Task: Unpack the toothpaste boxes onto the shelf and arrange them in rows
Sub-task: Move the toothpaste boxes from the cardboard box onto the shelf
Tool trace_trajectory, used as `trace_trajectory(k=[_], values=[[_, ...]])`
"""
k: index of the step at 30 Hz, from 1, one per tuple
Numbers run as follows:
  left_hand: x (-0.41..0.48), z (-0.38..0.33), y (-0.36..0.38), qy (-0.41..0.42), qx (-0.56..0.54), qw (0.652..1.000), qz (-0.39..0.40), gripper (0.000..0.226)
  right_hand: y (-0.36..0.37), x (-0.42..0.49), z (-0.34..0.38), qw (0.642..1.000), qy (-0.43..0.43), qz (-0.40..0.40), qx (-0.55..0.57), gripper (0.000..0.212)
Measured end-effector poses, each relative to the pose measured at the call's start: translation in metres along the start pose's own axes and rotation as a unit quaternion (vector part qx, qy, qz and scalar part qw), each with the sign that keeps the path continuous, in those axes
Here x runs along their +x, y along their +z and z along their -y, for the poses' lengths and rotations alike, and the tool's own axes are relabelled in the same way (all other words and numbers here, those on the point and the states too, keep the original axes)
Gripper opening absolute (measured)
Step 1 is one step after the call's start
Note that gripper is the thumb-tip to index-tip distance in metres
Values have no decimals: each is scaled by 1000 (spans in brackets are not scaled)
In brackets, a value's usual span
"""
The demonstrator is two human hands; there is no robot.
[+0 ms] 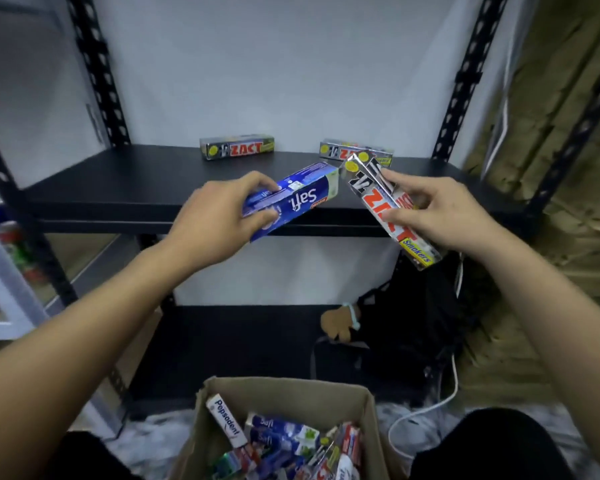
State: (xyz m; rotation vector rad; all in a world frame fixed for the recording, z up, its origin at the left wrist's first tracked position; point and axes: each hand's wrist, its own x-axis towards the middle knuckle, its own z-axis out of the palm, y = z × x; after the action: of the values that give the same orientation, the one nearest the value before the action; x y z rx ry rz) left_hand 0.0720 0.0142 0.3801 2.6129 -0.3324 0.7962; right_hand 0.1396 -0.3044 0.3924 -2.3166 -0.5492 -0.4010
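Observation:
My left hand (219, 216) grips a blue Safi toothpaste box (302, 194), held level with the front edge of the black shelf (125, 181). In my right hand (440, 216) are two silver Zact boxes (378, 199), pinched together and tilted, one behind the other. Two more Zact boxes lie at the back of the shelf: one in the middle (238, 150), another to the right (343, 152), partly hidden by the held boxes. Below me stands an open cardboard box (284, 393) with several mixed toothpaste boxes inside, including a white Pepsodent one (226, 424).
Black perforated uprights (94, 71) frame the shelf on both sides. A dark bag (409, 327) and a white cable (440, 400) lie on the floor at lower right. A second rack holding cans (4, 237) stands at the left. A lower shelf (236, 337) sits under the black one.

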Motion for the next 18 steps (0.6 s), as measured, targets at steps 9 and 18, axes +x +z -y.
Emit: trace_trajectory(k=[9, 18], values=[[86, 36, 13, 56, 143, 988, 27, 35, 14, 90, -23, 952, -52, 71, -293, 45], [144, 98, 52, 30, 84, 996, -10, 30, 45, 146, -69, 952, -106, -28, -288, 35]])
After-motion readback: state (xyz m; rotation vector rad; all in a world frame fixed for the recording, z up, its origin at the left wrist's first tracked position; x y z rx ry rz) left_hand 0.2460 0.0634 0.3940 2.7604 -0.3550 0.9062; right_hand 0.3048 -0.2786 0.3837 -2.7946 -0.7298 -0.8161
